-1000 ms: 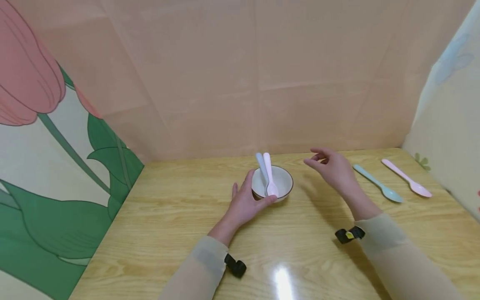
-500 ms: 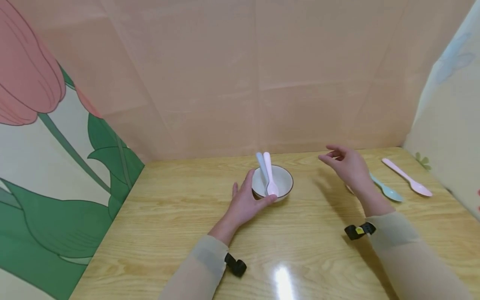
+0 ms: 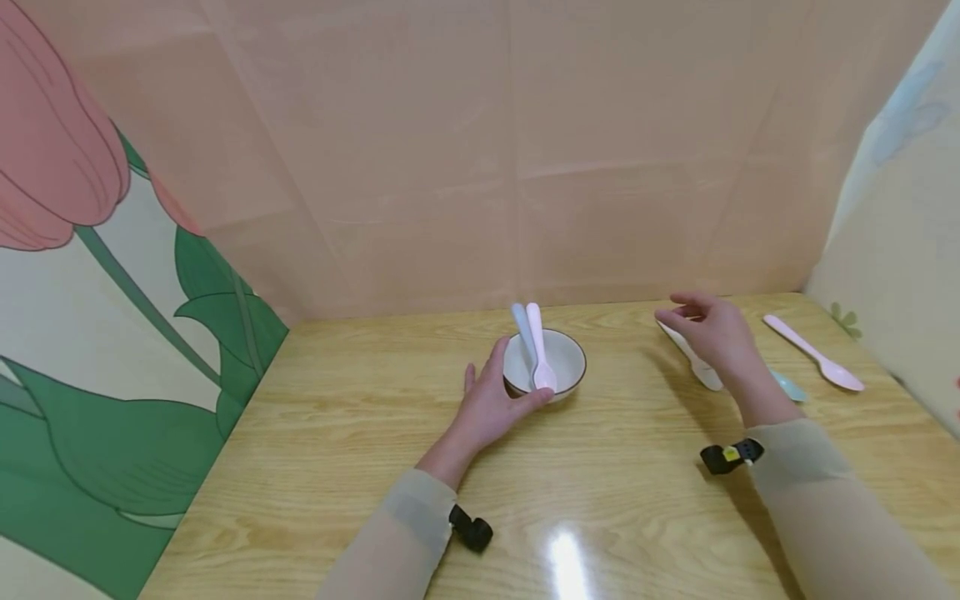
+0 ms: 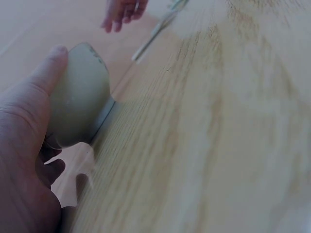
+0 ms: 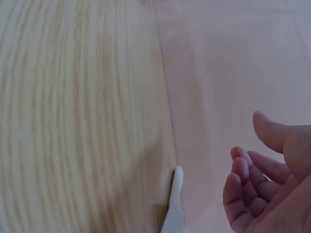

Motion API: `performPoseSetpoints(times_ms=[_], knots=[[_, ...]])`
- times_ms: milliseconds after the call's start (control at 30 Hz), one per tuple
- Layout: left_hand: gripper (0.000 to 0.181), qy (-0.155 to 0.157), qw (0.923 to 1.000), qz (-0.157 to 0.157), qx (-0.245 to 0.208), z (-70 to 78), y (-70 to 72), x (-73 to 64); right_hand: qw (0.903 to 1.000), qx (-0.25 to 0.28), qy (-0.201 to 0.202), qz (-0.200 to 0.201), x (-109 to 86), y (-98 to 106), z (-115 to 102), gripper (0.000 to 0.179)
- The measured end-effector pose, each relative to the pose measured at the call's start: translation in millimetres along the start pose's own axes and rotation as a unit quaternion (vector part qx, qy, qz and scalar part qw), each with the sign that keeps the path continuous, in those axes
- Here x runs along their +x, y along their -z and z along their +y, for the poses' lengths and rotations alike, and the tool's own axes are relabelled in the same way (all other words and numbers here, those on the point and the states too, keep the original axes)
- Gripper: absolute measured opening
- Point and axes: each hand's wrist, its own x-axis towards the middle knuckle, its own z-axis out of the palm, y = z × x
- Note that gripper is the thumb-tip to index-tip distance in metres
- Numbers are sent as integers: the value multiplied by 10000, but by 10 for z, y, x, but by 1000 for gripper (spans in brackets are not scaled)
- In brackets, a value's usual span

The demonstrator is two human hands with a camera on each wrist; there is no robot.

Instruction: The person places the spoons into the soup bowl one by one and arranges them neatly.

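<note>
My left hand (image 3: 491, 408) grips the near left side of a white bowl (image 3: 566, 367) with a dark rim, thumb at the rim. In the left wrist view the bowl's outer wall (image 4: 80, 97) sits between thumb and fingers. A blue spoon (image 3: 521, 321) and a pink spoon (image 3: 536, 333) lean in the bowl, handles over the far rim. My right hand (image 3: 716, 333) hovers above a white spoon (image 3: 705, 372) on the table, partly covering it. In the right wrist view its fingers (image 5: 238, 194) curl loosely around nothing, apart from the spoon handle (image 5: 176, 184).
Right of my right hand lie a light green spoon (image 3: 787, 386), mostly hidden by the wrist, and another pink spoon (image 3: 821, 358). The wooden table (image 3: 360, 417) meets a peach backdrop (image 3: 412, 208) behind and a tulip-print sheet (image 3: 150, 333) at left.
My right hand has moved right, away from the bowl, to above the white spoon. The white spoon has come into sight, while the green one is now mostly covered. My left hand stays still.
</note>
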Motion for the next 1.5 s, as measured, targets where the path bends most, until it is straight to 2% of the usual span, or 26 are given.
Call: performPoseSetpoints(times_ms=[333,767,1000,1133,1500], knots=[[109,-22,10000,13,-76,6,-16,6,9994,62,-275,-219,7,55,98,81],[110,31,10000,4,-39,30,-69,55,9972,-244,-502,-501,92,102,299,84],[108,-80,9999,33,-131,37,-67,45,9958,-458,-491,-616,135,91,385,76],[105,-166,9996,88,-191,45,-60,42,9950,-512,-490,-703,149,91,401,76],[106,-128,9998,55,-110,68,-39,39,9911,-603,-633,-1008,175,131,425,82]])
